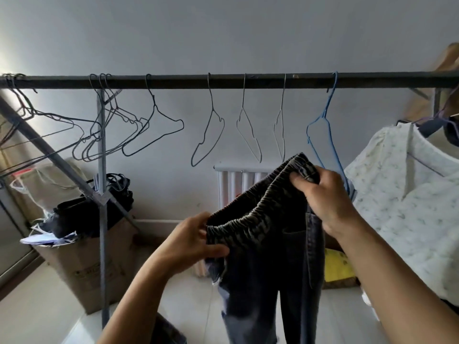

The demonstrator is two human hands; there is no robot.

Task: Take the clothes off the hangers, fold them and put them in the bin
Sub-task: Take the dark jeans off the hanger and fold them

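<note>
Left hand [196,240] and right hand [323,194] each pinch the elastic waistband of dark jeans [268,256], legs hanging; they seem free of the blue hanger [323,120]. Bare hangers line the rail [173,81].

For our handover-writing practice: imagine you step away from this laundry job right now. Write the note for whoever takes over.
Left hand: fingers pinch the left end of the elastic waistband of the dark blue denim jeans.
Right hand: grips the right end.
The jeans hang unfolded below the black metal rail. The blue wire hanger behind the right hand looks bare.
Done: the grey wire hangers on the rail are empty; dark clothes lie in the brown cardboard box, left.
Left to do: fold and bin the jeans; then the white floral shirt, right, on its hanger.
</note>
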